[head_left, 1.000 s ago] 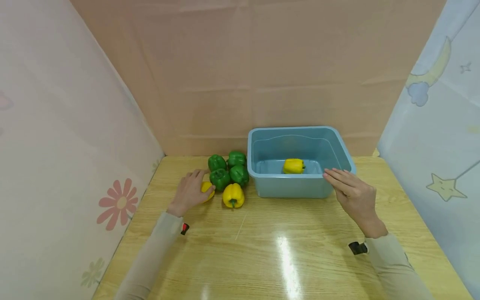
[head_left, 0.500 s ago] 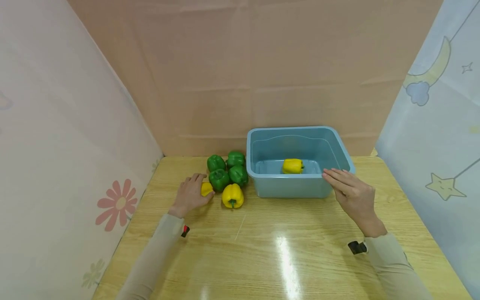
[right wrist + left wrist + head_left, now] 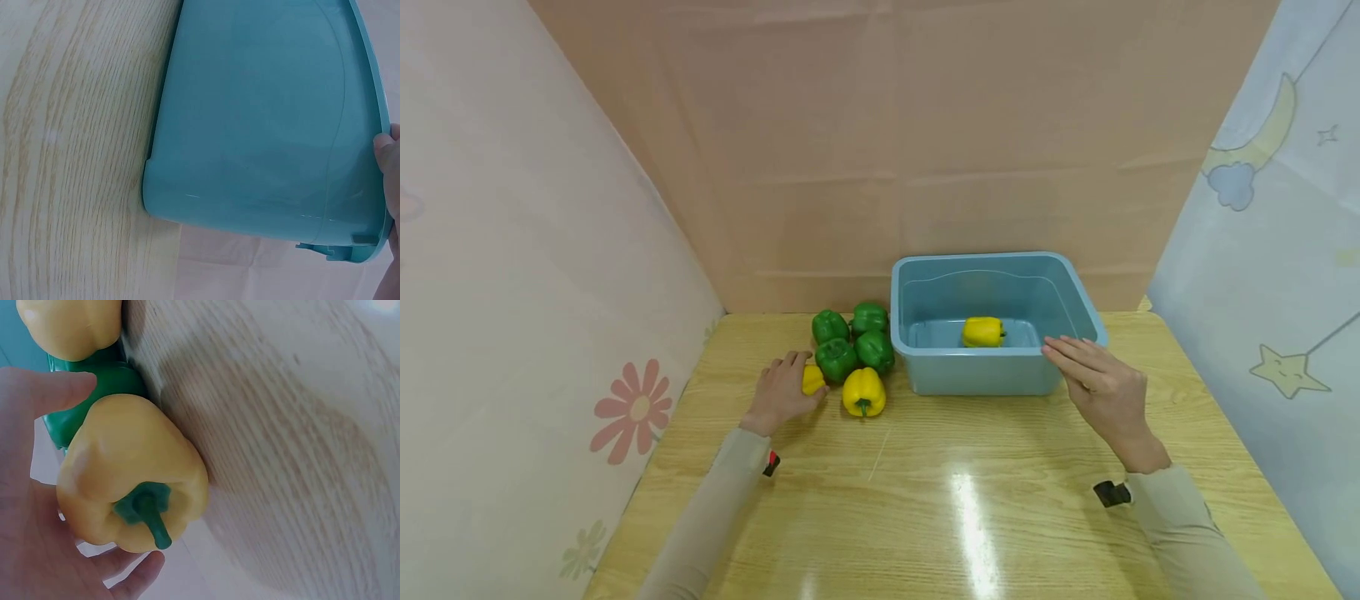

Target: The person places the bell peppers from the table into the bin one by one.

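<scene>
My left hand (image 3: 779, 395) is around a yellow bell pepper (image 3: 134, 462) on the table, its thumb on the near side and its fingers on the far side. A green stem shows on that pepper in the left wrist view. Beside it lies a second yellow bell pepper (image 3: 863, 392), next to several green bell peppers (image 3: 836, 359). My right hand (image 3: 1101, 387) holds the near right part of the rim of a blue plastic bin (image 3: 250, 125), the thumb outside. Inside the bin a yellow bell pepper (image 3: 982, 332) lies on its side.
The bin stands at the back of the wooden table (image 3: 910, 517), close to a beige cloth backdrop (image 3: 820, 167). Printed white sheets hang on the left and right sides. A black strap (image 3: 1111, 493) sits at the right wrist.
My left hand has come slightly nearer and settled around the yellow bell pepper. The right hand keeps its place on the bin, and the peppers stay put; the head view shifts a little.
</scene>
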A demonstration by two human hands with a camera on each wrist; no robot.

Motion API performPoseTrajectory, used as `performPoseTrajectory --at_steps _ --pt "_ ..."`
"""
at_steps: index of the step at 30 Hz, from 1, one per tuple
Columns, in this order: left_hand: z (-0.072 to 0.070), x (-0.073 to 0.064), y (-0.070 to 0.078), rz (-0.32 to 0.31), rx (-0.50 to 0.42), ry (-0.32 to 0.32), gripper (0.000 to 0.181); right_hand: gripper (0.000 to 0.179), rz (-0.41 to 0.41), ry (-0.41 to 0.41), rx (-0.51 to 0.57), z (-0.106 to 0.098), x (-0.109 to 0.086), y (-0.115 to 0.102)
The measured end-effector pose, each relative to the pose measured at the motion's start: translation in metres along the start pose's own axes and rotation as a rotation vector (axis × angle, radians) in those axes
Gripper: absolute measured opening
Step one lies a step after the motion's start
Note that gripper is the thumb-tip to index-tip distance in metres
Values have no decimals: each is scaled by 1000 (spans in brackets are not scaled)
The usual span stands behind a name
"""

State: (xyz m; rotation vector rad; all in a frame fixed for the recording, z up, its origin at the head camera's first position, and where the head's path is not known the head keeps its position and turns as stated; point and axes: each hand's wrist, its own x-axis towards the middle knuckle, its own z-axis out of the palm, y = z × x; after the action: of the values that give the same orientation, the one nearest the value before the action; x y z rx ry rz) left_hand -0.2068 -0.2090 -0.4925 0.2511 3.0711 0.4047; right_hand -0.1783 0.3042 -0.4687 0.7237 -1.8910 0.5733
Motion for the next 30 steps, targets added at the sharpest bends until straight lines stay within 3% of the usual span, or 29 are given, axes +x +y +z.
performPoseTrajectory --at_steps 3,8,14,30 --pt "1 1 -2 0 -1 -5 81 23 -5 -6 5 0 0 0" --pt "3 1 -2 7 5 -8 82 41 -4 -23 3 -1 0 0" --pt "4 4 -1 16 -8 -1 80 47 5 -38 -3 -2 -1 -1" --pt "7 14 -6 6 -86 -53 80 47 1 -30 -8 -3 -2 -1"
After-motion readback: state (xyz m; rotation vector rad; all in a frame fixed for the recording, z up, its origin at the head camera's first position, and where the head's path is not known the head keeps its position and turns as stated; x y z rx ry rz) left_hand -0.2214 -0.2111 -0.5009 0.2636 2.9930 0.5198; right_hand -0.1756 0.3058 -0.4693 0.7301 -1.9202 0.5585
